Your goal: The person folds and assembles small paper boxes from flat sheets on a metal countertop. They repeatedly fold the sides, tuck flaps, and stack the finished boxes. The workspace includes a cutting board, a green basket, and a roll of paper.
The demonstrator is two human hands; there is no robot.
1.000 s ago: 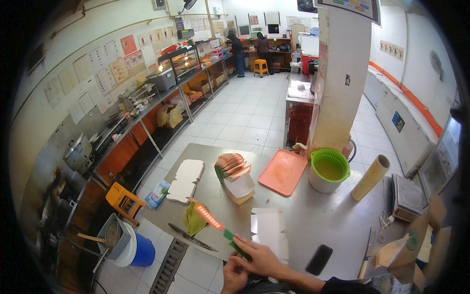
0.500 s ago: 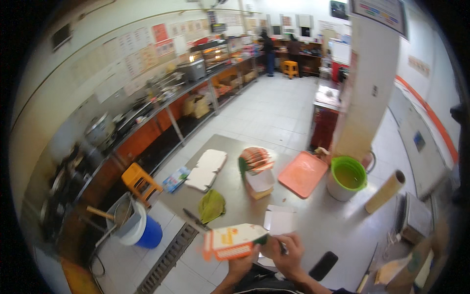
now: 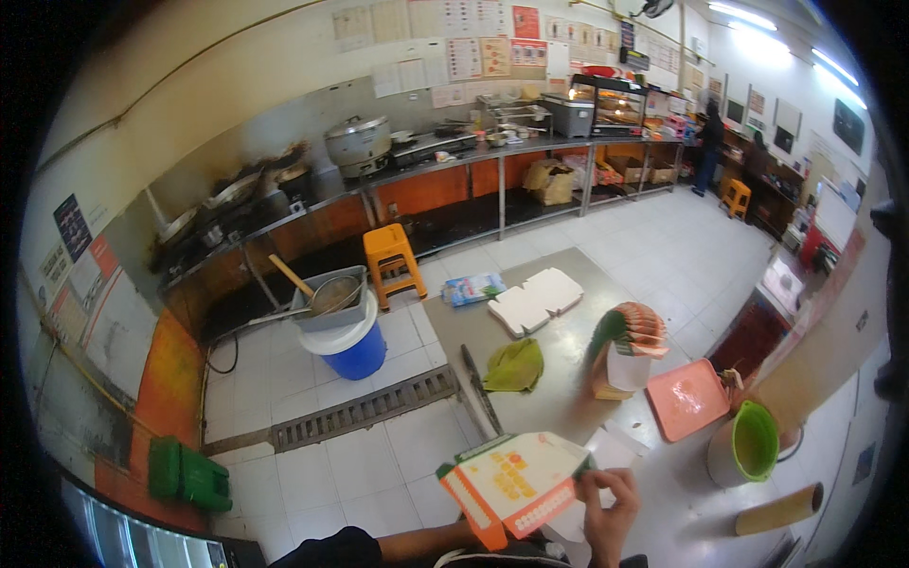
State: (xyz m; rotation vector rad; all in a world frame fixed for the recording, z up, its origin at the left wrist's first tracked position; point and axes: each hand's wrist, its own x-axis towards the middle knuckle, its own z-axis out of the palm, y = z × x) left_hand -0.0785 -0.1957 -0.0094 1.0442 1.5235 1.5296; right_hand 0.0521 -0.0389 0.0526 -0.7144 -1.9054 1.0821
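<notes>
I hold a part-folded cardboard food box (image 3: pixel 511 478), white with orange and green edges and yellow print, tilted above the near edge of the steel table (image 3: pixel 568 417). My left hand (image 3: pixel 456 536) supports it from below on the left, its fingers hidden behind the card. At the box's right end my right hand (image 3: pixel 614 511) pinches a green-edged flap between thumb and fingers. White card (image 3: pixel 615 441) lies on the table just beyond that hand. Farther off stand a fanned stack of orange and green boxes (image 3: pixel 632 329) and a pile of flat white card blanks (image 3: pixel 538 301).
A green cloth (image 3: pixel 514 365) and a long dark knife-like tool (image 3: pixel 480 390) lie at the table's left side. Right of the boxes are an orange tray (image 3: pixel 688 399), a green-rimmed bucket (image 3: pixel 743 445) and a cardboard tube (image 3: pixel 778 509). A blue bucket (image 3: pixel 352 352) and yellow stool (image 3: pixel 394 262) stand left.
The view has swung left, bringing more of the stove counter and a green bin into sight. The box remains in my hands, now turned so its printed face shows more broadly.
</notes>
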